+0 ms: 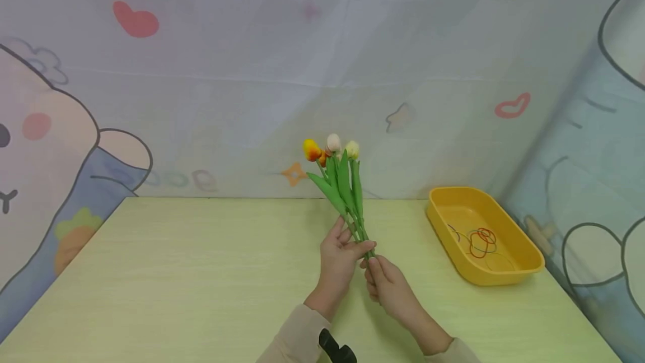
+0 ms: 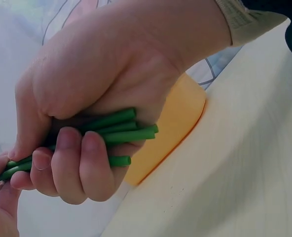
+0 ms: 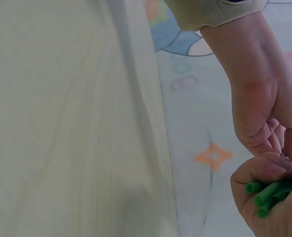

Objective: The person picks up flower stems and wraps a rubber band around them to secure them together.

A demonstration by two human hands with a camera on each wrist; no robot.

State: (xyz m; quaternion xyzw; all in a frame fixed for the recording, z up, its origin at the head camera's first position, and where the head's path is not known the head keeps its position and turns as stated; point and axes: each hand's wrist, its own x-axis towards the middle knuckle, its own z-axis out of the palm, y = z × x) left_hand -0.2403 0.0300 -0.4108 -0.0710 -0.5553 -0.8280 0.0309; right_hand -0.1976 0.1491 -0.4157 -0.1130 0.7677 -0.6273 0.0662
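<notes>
Head view faces forward-down; wrist views (far nearer) share stems (image 2: 131, 136).

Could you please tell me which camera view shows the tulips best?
The head view, because the tulips show their blooms and leaves there. Both wrist views show mainly green stem ends poking out past the fingers, with no blooms visible.

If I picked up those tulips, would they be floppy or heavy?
The tulips seem fairly stiff: the left hand and right hand hold them low, yet the blooms don't droop. They're probably light, since the stems are thin. Those stems may slide past one another, as they look smooth and end unevenly.
</notes>
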